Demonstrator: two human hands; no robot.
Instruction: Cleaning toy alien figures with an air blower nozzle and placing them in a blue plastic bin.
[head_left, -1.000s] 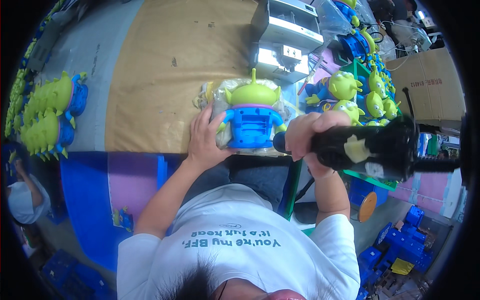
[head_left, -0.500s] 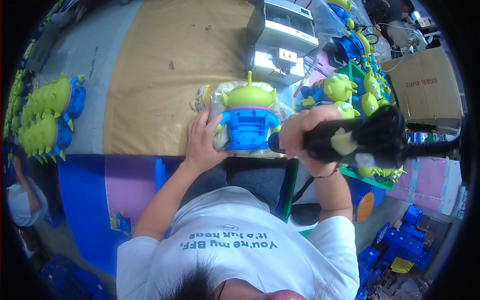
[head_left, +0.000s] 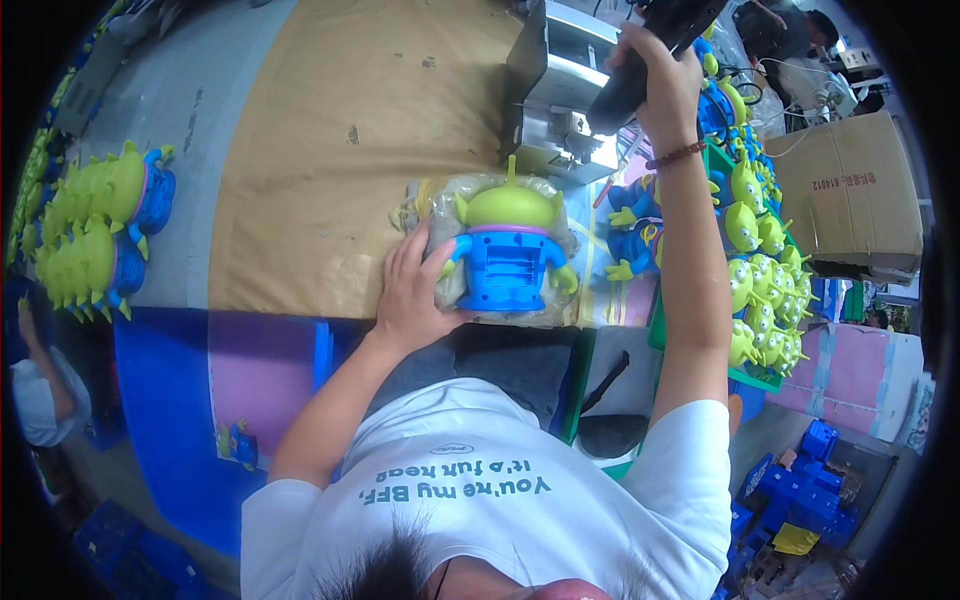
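A toy alien figure (head_left: pixel 505 265) with a green head and a blue body lies back side up on a plastic-wrapped pad (head_left: pixel 432 215). An open rectangular recess shows in its back. My left hand (head_left: pixel 412 285) grips the toy's left side, fingers along its arm and thumb at its lower edge. Up and to the right, my right hand (head_left: pixel 665 85) is wrapped round a black electric screwdriver (head_left: pixel 622 95). The tool's lower end is close to the front of a white and grey boxy screw feeder (head_left: pixel 535 85); whether the two touch is hard to tell.
Rows of green alien toys (head_left: pixel 100 215) stand at the far left. On the right, a green crate (head_left: pixel 762 380) holds many toy heads, with a cardboard box (head_left: pixel 850 190) beyond. Brown paper (head_left: pixel 320 150) covers the bench. Another person (head_left: pixel 50 390) sits at the left edge.
My right hand has lifted the screwdriver off the toy's right side and carried it up to the screw feeder. My left hand remains on the toy, which appears slightly lower and further right.
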